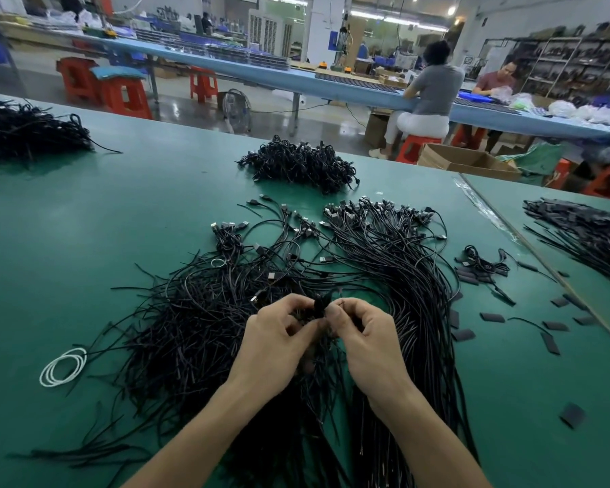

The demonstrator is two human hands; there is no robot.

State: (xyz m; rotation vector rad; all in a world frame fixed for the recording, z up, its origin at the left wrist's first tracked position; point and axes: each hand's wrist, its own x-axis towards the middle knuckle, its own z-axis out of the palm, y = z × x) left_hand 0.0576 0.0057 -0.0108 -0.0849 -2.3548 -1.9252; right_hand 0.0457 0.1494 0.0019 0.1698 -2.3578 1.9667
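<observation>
A large spread of loose black USB cables [384,269] covers the green table [103,223] in front of me. Over its near middle, my left hand [275,343] and my right hand [367,343] meet fingertip to fingertip. Both pinch a small black piece [320,303] on a cable end that sticks up between them. The fingers of both hands are curled around it, and the part of the cable below is hidden by my palms.
A bundled heap of black cables [300,165] lies further back, another heap [25,130] at far left. Short black sleeves [493,317] are scattered to the right. A white wire coil [64,366] lies at left. More cables [585,237] rest on the adjoining table. People work at a blue bench behind.
</observation>
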